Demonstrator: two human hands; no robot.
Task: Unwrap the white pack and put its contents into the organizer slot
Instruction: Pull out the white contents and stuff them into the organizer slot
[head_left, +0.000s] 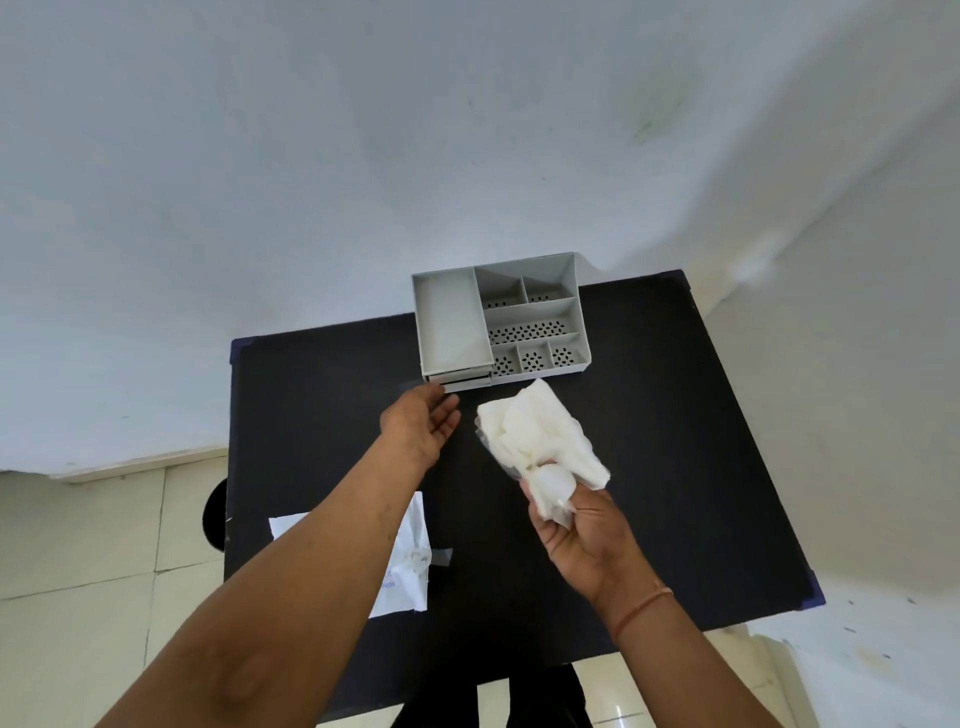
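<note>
A grey organizer (582, 312) with several compartments stands at the far edge of the black table (675, 415). My right hand (587, 535) is shut on a bunch of crumpled white tissue in clear wrap (535, 441), held above the table just in front of the organizer. My left hand (421, 423) is open, palm turned right, fingers close to the organizer's front left corner, where a small drawer shows. The torn white pack wrapper (410, 561) lies flat on the table under my left forearm.
The table is small, with a white wall behind it and tiled floor to the left and below. A dark round object (214, 512) sits at the table's left edge.
</note>
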